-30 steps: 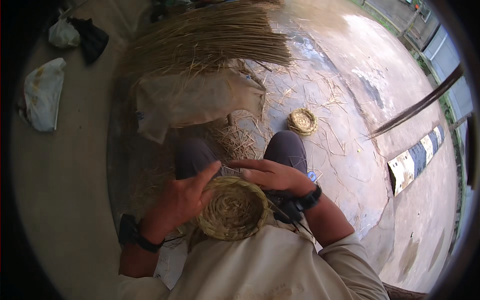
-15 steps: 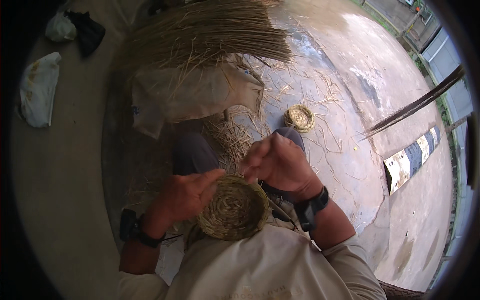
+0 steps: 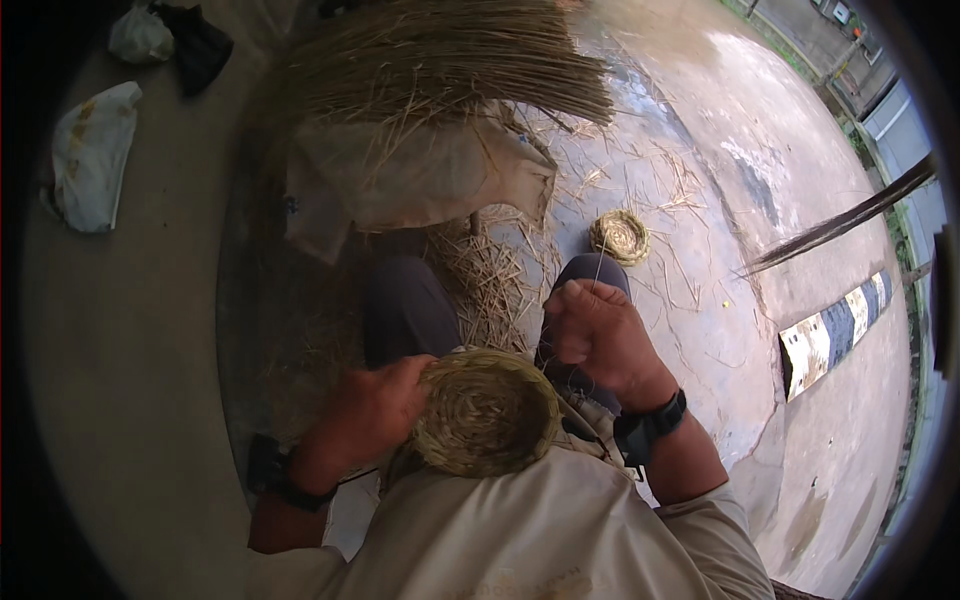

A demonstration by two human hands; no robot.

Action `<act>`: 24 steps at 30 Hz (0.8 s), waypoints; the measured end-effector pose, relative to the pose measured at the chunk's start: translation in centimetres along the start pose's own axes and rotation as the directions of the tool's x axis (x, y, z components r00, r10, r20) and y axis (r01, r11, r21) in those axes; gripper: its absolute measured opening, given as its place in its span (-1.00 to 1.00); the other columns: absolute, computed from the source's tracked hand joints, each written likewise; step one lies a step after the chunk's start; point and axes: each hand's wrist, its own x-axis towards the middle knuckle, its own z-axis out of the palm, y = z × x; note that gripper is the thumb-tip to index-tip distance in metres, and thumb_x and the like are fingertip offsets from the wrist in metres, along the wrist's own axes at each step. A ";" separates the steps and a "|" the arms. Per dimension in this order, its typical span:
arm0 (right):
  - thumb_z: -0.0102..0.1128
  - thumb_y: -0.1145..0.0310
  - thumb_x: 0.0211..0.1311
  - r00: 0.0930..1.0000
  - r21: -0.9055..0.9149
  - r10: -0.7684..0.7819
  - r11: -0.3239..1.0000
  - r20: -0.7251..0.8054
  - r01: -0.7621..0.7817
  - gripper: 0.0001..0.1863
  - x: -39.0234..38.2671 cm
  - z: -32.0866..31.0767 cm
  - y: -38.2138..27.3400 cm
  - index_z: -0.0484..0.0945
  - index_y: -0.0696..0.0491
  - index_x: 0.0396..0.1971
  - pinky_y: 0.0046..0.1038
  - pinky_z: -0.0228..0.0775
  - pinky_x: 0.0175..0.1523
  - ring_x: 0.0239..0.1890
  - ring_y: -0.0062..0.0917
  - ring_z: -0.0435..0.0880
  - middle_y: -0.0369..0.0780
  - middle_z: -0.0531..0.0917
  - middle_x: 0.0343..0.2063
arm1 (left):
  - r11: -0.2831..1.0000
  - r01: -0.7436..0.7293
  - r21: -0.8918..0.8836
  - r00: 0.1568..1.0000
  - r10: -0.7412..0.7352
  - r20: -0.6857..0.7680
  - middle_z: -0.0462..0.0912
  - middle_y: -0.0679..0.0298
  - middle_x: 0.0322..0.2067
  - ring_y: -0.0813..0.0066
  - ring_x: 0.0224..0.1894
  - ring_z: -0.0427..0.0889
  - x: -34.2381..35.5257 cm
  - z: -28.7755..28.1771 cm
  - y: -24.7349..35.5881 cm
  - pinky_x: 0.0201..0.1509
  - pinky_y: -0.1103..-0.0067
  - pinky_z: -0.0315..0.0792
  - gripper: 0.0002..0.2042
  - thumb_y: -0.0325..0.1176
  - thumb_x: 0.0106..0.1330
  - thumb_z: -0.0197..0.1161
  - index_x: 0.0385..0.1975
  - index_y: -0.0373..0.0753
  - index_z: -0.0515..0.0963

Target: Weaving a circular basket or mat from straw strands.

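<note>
A round, shallow basket [image 3: 487, 412] of coiled straw rests in my lap against my shirt, its hollow facing up. My left hand [image 3: 380, 402] is closed on its left rim, the thumb side uppermost; the fingers beneath are hidden. Above and right of the basket, apart from it, my right hand [image 3: 603, 335] is closed in a pinch. A thin strand [image 3: 600, 265] sticks up from its fingertips, too fine to tell whether it is thread or a needle. Past my right knee, a smaller straw coil basket [image 3: 620, 238] sits on the floor.
A big bundle of dry stalks [image 3: 450, 55] lies ahead on a beige cloth sheet [image 3: 430, 175]. Loose straw [image 3: 490, 285] litters the floor between and beyond my knees. White and black bags lie far left. At right are a dark pole [image 3: 845, 218] and a striped board [image 3: 840, 330].
My right hand has gone from loosely curled above the basket to a pinch farther right and lower. My left hand, earlier with its index finger extended over the rim, now grips the basket's side.
</note>
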 end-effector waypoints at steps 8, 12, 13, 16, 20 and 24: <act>0.21 0.32 0.46 0.693 -0.139 -0.493 0.754 0.526 0.642 -0.82 4.8 8.9 1.5 0.63 0.11 -0.12 -0.37 0.48 -0.19 -0.33 -0.40 0.60 -0.23 0.57 -0.39 | 1.000 0.000 0.018 1.000 0.000 0.003 0.71 -0.17 -0.04 -0.15 -0.07 0.76 0.7 1.3 0.7 -0.04 0.21 0.67 -0.64 -0.46 0.43 0.20 0.20 -0.37 0.50; 0.25 0.46 0.35 0.207 -0.180 -0.076 0.273 0.975 0.945 -0.77 1.1 12.0 5.4 0.66 0.18 -0.05 -0.21 0.59 0.08 -0.08 -0.14 0.71 -0.03 0.70 -0.11 | 0.994 -0.110 -0.006 0.994 0.110 -0.020 0.71 -0.16 -0.01 -0.14 -0.02 0.75 0.8 0.1 0.2 0.02 0.23 0.66 -0.60 -0.43 0.44 0.22 0.24 -0.37 0.49; 0.24 0.48 0.33 0.192 -0.184 -0.009 0.237 0.981 0.954 -0.77 0.1 12.2 6.0 0.66 0.20 -0.06 -0.18 0.58 0.10 -0.06 -0.12 0.71 -0.01 0.70 -0.07 | 0.997 -0.070 -0.030 0.996 0.068 -0.058 0.72 -0.16 0.00 -0.13 0.00 0.75 0.3 1.0 -1.3 0.03 0.24 0.66 -0.60 -0.41 0.43 0.23 0.24 -0.37 0.49; 0.22 0.46 0.26 0.314 -0.259 -0.056 0.436 0.948 0.862 -0.77 -0.1 9.7 8.2 0.64 0.21 -0.13 -0.14 0.56 0.06 -0.12 -0.12 0.70 0.00 0.69 -0.12 | 0.987 -0.025 -0.156 0.994 0.007 -0.112 0.72 -0.15 0.01 -0.10 0.03 0.76 -0.2 2.5 -2.6 0.04 0.27 0.66 -0.59 -0.36 0.43 0.27 0.22 -0.37 0.52; 0.21 0.40 0.38 0.431 -0.398 0.070 0.536 0.900 0.745 -0.73 -0.4 9.2 7.2 0.63 0.24 -0.04 -0.15 0.54 0.19 0.09 -0.11 0.69 0.04 0.69 -0.02 | 0.973 -0.013 -0.231 0.995 -0.010 -0.098 0.73 -0.12 -0.09 -0.14 -0.04 0.74 0.4 1.6 -2.0 -0.03 0.19 0.64 -0.66 -0.29 0.44 0.26 0.12 -0.32 0.58; 0.22 0.43 0.48 0.423 -0.410 -0.011 0.225 0.906 0.884 -0.80 -1.6 6.8 2.6 0.63 0.23 -0.05 -0.09 0.51 0.33 0.24 0.02 0.61 0.07 0.66 0.11 | 0.969 0.186 -0.164 0.976 -0.202 -0.082 0.71 -0.15 -0.25 -0.16 -0.16 0.74 0.7 2.1 -2.2 -0.14 0.18 0.60 -0.73 -0.27 0.44 0.27 -0.04 -0.33 0.60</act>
